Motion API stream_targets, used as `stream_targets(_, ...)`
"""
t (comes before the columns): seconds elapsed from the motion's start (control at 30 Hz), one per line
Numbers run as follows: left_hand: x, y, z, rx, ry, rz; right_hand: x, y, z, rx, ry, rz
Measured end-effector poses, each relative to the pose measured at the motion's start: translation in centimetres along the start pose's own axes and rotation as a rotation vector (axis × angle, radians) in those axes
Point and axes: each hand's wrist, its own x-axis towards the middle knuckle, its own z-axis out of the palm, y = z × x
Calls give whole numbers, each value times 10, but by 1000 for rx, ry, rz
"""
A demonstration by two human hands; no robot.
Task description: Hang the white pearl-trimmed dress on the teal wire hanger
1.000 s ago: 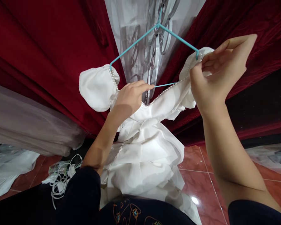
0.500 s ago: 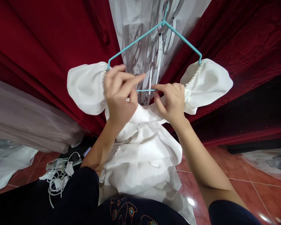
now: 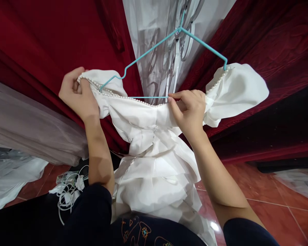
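A white dress (image 3: 143, 116) with puffed sleeves and a pearl-trimmed neckline hangs on a thin light-blue hanger (image 3: 154, 45). My left hand (image 3: 78, 95) is closed on the pearl edge of the left puffed sleeve (image 3: 109, 77), pulling it outward past the hanger's end. My right hand (image 3: 188, 111) pinches the hanger's lower bar beside the neckline, its fingers over the bodice. The right sleeve (image 3: 242, 90) sits on the hanger's other end. Gathered layers of the skirt (image 3: 154, 191) drop toward my lap.
Dark red curtains (image 3: 53, 41) hang on both sides, with white drapery (image 3: 154, 41) and curled metalwork between them. At lower left lie tangled white cables (image 3: 68, 196). Sheer pale fabric (image 3: 36, 116) hangs at left above red floor tiles (image 3: 277, 212).
My left hand has moved left from near the neckline and now grips the sleeve's pearl edge. That sleeve and the neckline are stretched outward. My right hand stays on the bar.
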Motion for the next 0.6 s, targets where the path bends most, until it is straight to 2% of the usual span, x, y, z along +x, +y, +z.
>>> stream_targets(0.07, -22, -4, -12, 34, 14, -80, 0, 1, 1, -5, 1, 6)
stream_targets(0.13, -56, -2, -21, 65, -30, -116, 0, 1, 3, -8, 9, 7)
stream_targets(0.2, -90, 5, -24, 97, 37, -179, -1, 1, 5, -5, 15, 11)
stream_targets(0.23, -103, 11, -24, 97, 44, -175, -1, 0, 6, 1, 12, 14)
stream_targets(0.3, -119, 26, -17, 82, 2, -61, -1, -2, 7, 16, 5, 19)
stream_targets(0.4, -116, 54, -1, 77, -197, 237, -2, -6, 5, 36, 7, 17)
stream_targets(0.43, -110, 62, 5, 105, -281, 295, -2, -7, 3, 42, -2, 10)
stream_targets(0.53, -98, 78, 22, 183, -505, 293, -1, -8, -6, 76, -63, -36)
stream_targets(0.6, -96, 81, 30, 189, -559, 245, 1, -5, -15, 122, -99, -68)
